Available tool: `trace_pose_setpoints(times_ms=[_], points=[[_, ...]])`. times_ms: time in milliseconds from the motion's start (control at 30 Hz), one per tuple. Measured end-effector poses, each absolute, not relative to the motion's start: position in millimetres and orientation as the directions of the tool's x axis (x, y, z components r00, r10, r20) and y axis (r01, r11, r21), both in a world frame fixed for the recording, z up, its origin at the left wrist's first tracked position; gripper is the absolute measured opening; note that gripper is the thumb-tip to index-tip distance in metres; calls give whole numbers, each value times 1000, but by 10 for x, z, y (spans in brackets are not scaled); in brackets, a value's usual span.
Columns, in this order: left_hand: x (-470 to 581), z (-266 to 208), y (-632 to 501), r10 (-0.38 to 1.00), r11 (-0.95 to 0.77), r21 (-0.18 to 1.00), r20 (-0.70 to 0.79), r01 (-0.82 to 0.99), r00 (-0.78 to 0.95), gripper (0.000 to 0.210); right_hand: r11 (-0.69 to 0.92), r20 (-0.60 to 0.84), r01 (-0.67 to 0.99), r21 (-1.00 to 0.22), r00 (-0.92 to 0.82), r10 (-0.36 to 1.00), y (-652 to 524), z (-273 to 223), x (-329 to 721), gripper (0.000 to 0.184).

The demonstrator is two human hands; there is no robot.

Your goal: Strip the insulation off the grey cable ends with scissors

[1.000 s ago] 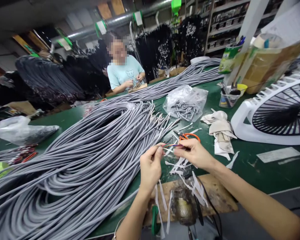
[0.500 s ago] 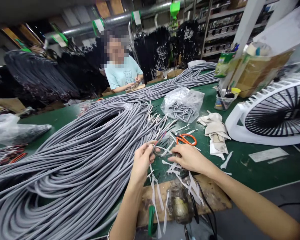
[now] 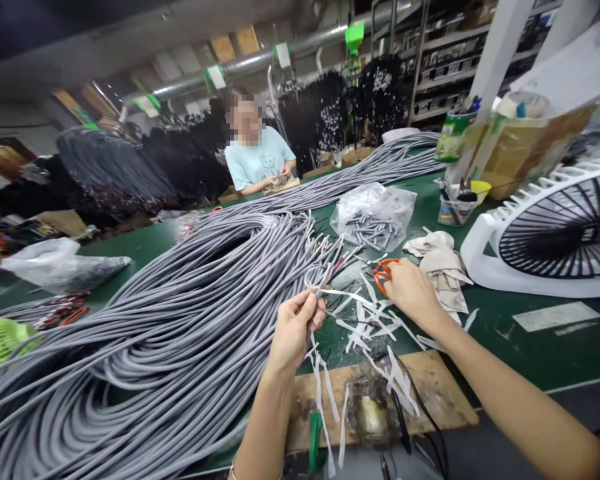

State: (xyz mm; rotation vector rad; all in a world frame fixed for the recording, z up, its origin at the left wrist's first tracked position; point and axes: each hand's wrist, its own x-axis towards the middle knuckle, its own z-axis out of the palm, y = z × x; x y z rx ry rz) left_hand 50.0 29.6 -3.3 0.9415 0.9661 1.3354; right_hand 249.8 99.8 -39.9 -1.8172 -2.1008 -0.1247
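My left hand point(image 3: 296, 323) is closed in a pinch around the end of a grey cable point(image 3: 320, 291). Thin coloured wires and a loose white strip point(image 3: 345, 293) stick out past its fingers. To the right, my right hand point(image 3: 413, 290) has its fingers on the orange handles of a pair of wire cutters point(image 3: 383, 269), whose jaws point left toward the cable ends. Between and below the hands, many white strips point(image 3: 365, 327) lie scattered on the green table. The large coil of grey cables point(image 3: 180, 320) fills the left side.
A clear bag of short grey pieces point(image 3: 375, 217) lies beyond the hands. Cloth gloves point(image 3: 443, 267) and a white fan point(image 3: 545, 233) stand right. A wooden board point(image 3: 430, 387) with a grimy device is at the front edge. Across the table, a person point(image 3: 260, 160) works.
My right hand has left the cable end and moved right and up onto the orange-handled cutters. My left hand still holds the cable, with a white strip now trailing from it.
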Motion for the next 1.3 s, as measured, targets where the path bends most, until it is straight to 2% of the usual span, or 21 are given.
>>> trace_pose_setpoints(times_ms=[67,200,267,333,400,467,533,633,767,900,1167,1300], points=[[490,-13,290,999,46,928,-37,-370,32,26,220,429,943,-251,-96,898,1017,-366,2517,16],[472,12,280,991,130,887,-100,-442,89,30,463,581,761,-454,-142,802,1014,-328,2454,19],[468,13,279,988,153,871,-122,-467,96,32,514,567,693,-505,-182,803,991,-333,2391,22],[469,11,278,986,165,862,-137,-480,94,32,498,491,626,-600,-203,847,969,-357,2331,22],[471,10,277,985,174,859,-147,-482,94,32,439,422,536,-721,-163,892,953,-390,2288,20],[472,10,274,984,176,856,-148,-486,96,32,425,444,478,-769,-81,893,935,-411,2263,15],[464,11,273,984,178,848,-145,-499,104,31,498,549,498,-710,-51,834,906,-400,2247,11],[440,12,276,983,184,825,-140,-534,121,29,631,656,533,-564,-175,734,835,-338,2216,4],[426,17,275,984,177,806,-129,-564,124,29,701,669,533,-473,-301,680,752,-290,2150,18],[454,20,269,984,177,801,-138,-571,111,34,734,682,537,-415,-350,642,733,-327,2115,14],[453,23,275,985,170,768,-145,-617,91,33,717,675,588,-376,-356,646,766,-372,2154,14],[492,10,274,982,187,795,-158,-576,101,40,729,677,598,-332,-387,626,743,-397,2145,11]])
